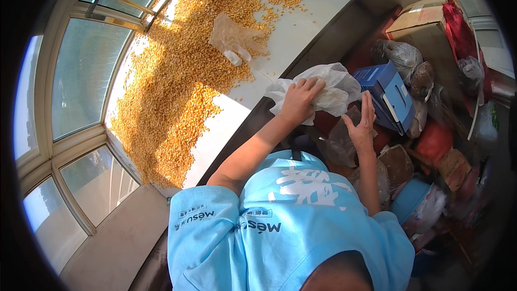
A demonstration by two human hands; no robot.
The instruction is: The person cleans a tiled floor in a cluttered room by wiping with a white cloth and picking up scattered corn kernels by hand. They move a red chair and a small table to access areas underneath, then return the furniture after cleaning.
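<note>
My left hand (301, 99) has its fingers bent over a crumpled white plastic bag (337, 89), with part of the bag bunched beneath them. To the right, my right hand (361, 123) holds nothing, its thumb and fingers apart. Its thumb is close to the bag's lower edge, and its fingertips are beside a blue cardboard box (383, 95). Whether they touch the box I cannot tell. Yellow corn kernels (173, 81) are spread over a white ledge (274, 64) on the left. On the kernels lies a thin, clear plastic bag (234, 38).
Framed windows (87, 72) border the ledge. On the right are a large cardboard carton (424, 32), red cloth (458, 28), tied plastic bags (400, 54) and a blue basin (410, 200) among piled bags. A dark panel (335, 24) runs along the ledge's near edge.
</note>
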